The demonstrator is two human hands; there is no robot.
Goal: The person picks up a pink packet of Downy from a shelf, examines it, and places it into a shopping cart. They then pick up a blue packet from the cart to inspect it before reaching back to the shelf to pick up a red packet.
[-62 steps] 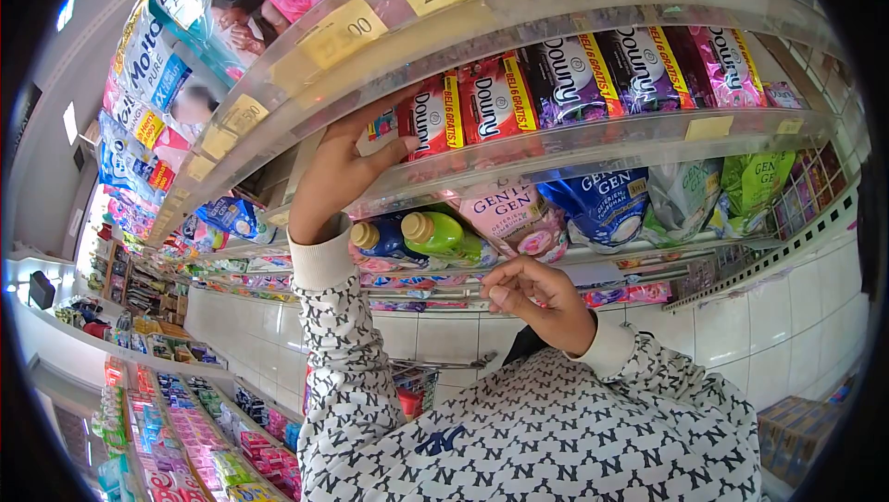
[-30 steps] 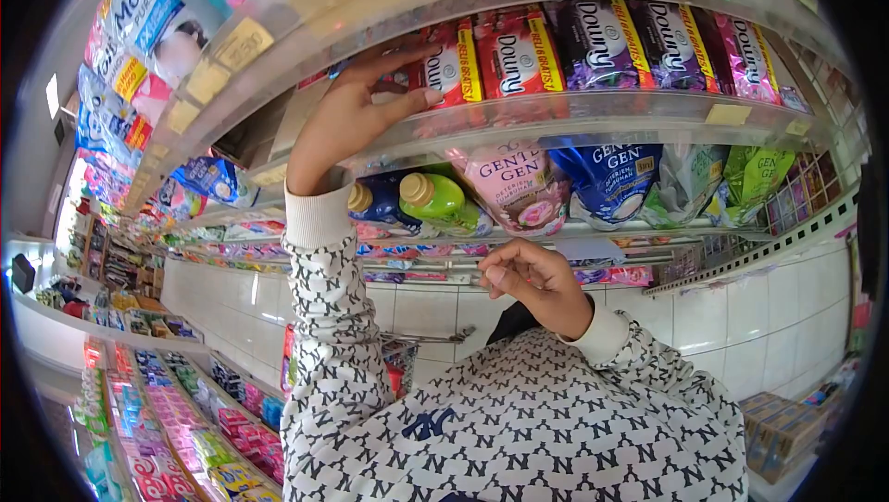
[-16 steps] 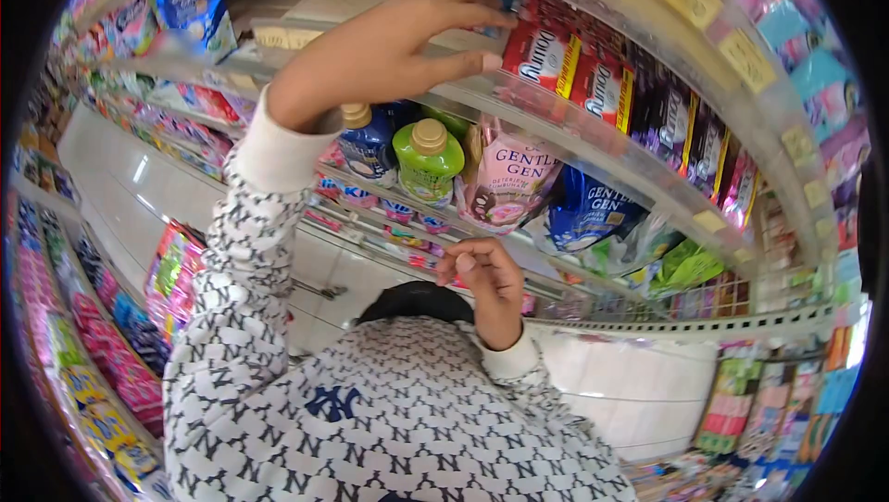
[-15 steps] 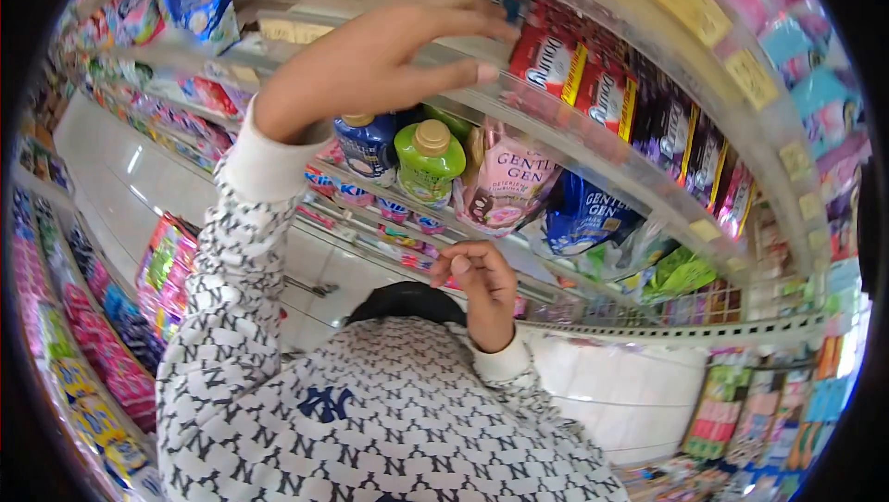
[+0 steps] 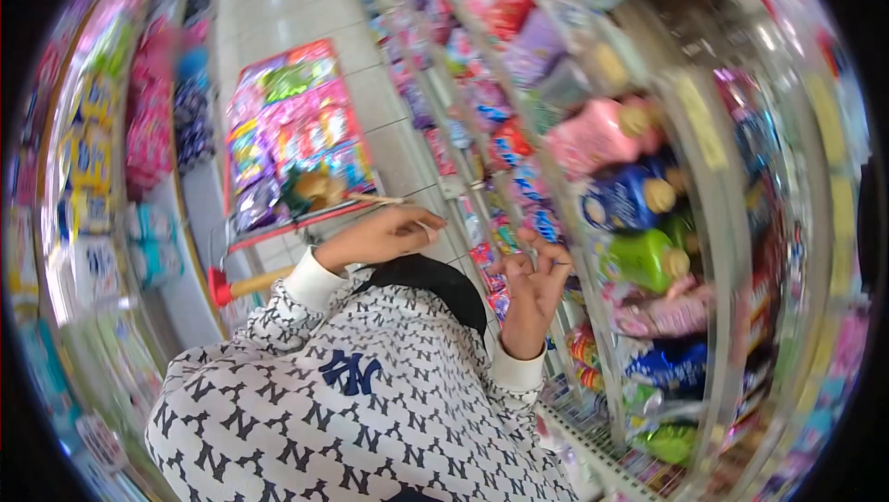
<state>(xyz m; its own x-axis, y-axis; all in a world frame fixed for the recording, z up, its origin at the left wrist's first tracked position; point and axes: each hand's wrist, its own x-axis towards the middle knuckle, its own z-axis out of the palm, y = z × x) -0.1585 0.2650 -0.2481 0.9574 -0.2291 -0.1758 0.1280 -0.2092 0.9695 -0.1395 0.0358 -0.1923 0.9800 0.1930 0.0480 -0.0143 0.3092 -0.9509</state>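
Observation:
My left hand (image 5: 384, 233) is held in front of my chest, fingers loosely stretched and apart, with nothing visible in it. Just beyond it is the near end of a red-rimmed cart (image 5: 349, 122) loaded with colourful packets. A green and tan thing with a thin stick (image 5: 375, 198) lies at that end, its stick reaching just above my left hand. Over on the right, my right hand (image 5: 535, 284) is raised with bent, spread fingers and no item showing in it. It overlaps the shelf edge in this view, close to a green bottle (image 5: 639, 259).
Shelves on the right carry a pink bottle (image 5: 593, 136), a blue bottle (image 5: 616, 198) and several pouches. The cart's tan handle (image 5: 261, 283) has a red end. Left shelves hold yellow packs (image 5: 91, 145). A tiled floor (image 5: 278, 2) runs ahead between the shelves.
My view has swung left along the aisle, bringing the cart ahead of me. My left hand has come down from the upper shelf to chest height. My right hand stays raised, fingers more spread.

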